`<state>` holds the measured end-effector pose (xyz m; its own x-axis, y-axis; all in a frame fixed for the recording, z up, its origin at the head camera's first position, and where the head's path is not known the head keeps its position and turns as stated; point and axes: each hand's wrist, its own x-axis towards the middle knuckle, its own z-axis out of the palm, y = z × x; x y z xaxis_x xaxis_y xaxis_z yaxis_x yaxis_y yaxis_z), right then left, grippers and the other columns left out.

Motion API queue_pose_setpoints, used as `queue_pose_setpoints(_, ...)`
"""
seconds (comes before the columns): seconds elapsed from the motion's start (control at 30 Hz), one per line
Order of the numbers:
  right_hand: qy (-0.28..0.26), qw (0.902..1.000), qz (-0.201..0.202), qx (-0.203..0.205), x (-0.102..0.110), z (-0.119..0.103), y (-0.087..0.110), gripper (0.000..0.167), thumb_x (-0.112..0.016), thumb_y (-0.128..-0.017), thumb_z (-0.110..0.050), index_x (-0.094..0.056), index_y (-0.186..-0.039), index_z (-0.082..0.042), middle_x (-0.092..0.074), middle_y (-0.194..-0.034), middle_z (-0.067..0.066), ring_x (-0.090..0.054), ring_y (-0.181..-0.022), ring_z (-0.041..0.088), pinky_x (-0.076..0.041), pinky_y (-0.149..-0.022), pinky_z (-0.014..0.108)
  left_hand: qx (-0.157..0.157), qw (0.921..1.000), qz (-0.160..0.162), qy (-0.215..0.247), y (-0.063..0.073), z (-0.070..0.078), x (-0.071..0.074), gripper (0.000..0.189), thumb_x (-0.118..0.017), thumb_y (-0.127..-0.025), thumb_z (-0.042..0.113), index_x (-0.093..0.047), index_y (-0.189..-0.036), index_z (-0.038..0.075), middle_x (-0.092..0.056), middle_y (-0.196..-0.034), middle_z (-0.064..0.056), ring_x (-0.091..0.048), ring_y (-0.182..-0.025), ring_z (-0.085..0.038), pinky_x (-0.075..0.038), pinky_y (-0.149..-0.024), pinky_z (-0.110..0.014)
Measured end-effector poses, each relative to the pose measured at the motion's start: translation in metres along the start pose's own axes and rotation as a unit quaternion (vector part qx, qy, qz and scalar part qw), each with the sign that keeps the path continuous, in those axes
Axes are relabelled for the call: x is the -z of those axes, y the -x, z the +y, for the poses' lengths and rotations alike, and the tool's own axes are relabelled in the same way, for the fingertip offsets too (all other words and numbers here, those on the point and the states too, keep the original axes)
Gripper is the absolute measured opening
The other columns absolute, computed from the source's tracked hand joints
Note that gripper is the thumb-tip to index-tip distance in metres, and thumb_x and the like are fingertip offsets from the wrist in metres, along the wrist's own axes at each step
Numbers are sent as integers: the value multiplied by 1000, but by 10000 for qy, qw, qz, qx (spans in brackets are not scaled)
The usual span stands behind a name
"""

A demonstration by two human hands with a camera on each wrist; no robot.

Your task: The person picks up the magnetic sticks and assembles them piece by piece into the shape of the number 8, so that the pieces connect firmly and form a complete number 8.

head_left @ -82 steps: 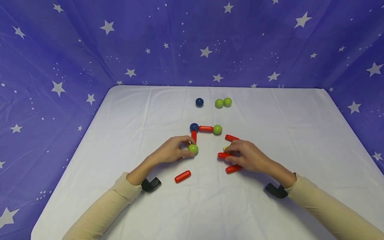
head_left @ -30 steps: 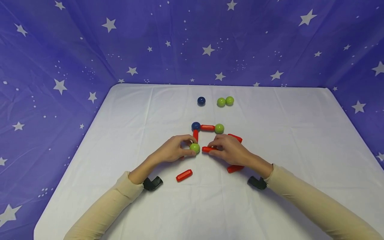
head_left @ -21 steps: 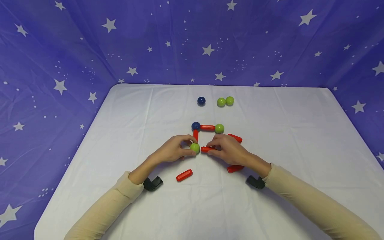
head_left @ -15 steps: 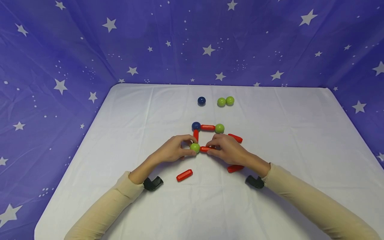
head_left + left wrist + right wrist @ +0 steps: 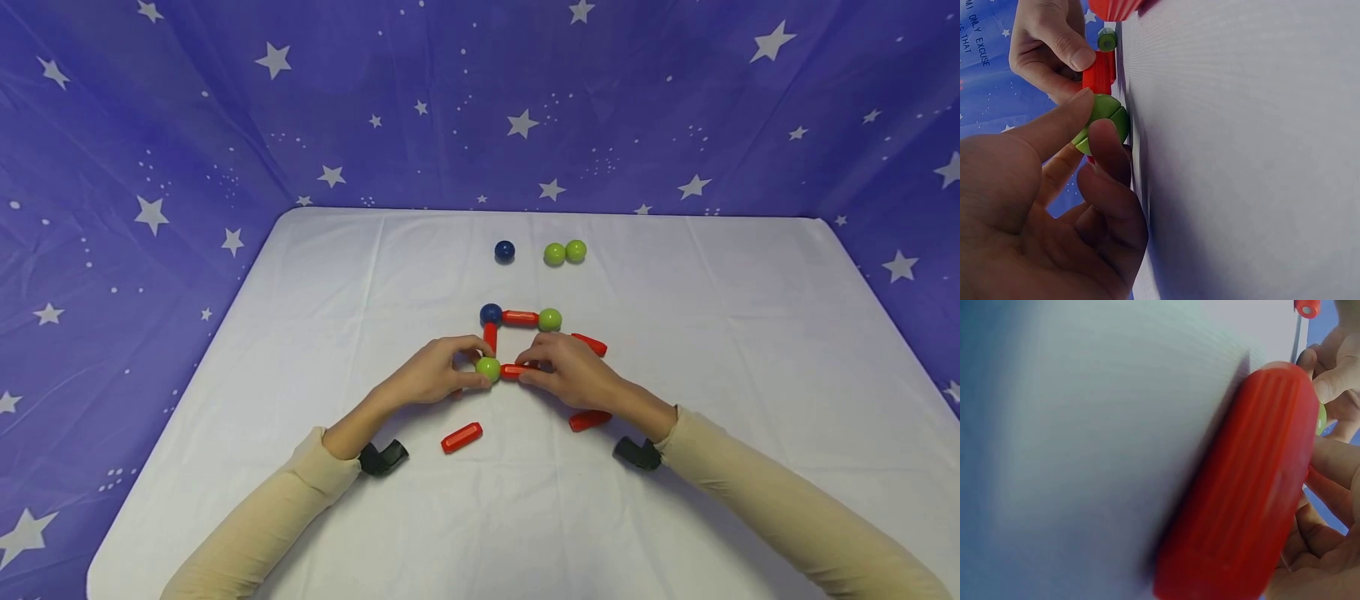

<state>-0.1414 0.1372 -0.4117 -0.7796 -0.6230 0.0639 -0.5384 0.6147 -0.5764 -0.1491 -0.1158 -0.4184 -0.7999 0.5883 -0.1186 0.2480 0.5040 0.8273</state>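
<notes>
My left hand (image 5: 431, 372) pinches a green ball (image 5: 487, 369) between thumb and fingers. My right hand (image 5: 573, 372) grips a red rod (image 5: 512, 372), whose left end meets that ball. Behind the held ball, another red rod (image 5: 490, 336) leads to a blue ball (image 5: 491, 314). From there a further red rod (image 5: 520, 318) runs right to a second green ball (image 5: 550, 319). The left wrist view shows the held green ball (image 5: 1109, 115) with grooves, close over the cloth, in line with the red rod (image 5: 1099, 76). The right hand hides that rod's far end in the head view.
Loose red rods lie near the right hand, one behind (image 5: 590, 344) and one in front (image 5: 590, 420). Another loose rod (image 5: 461, 437) lies before the left hand. A blue ball (image 5: 505, 252) and two green balls stand farther back. A small green piece (image 5: 1107, 39) shows beyond the right hand.
My right hand has picked up the red rod on the right and carried it left until its end meets the green ball. The left hand has kept hold of that ball.
</notes>
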Motion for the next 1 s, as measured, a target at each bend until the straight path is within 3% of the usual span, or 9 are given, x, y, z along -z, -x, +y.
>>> queue_pose_setpoints(1.0,-115,9999,39,-66,-1,-1,0,21,-76,-88,-19,-75,-107,-10,-63,-90,-6,-54,-79,11,-47,-73,30,-31,9999,66,74,0,-1,-1,29,-78,-87,19,-66,-113,16,-64,-101,-4,-60,-54,-18,-52,-59,-33)
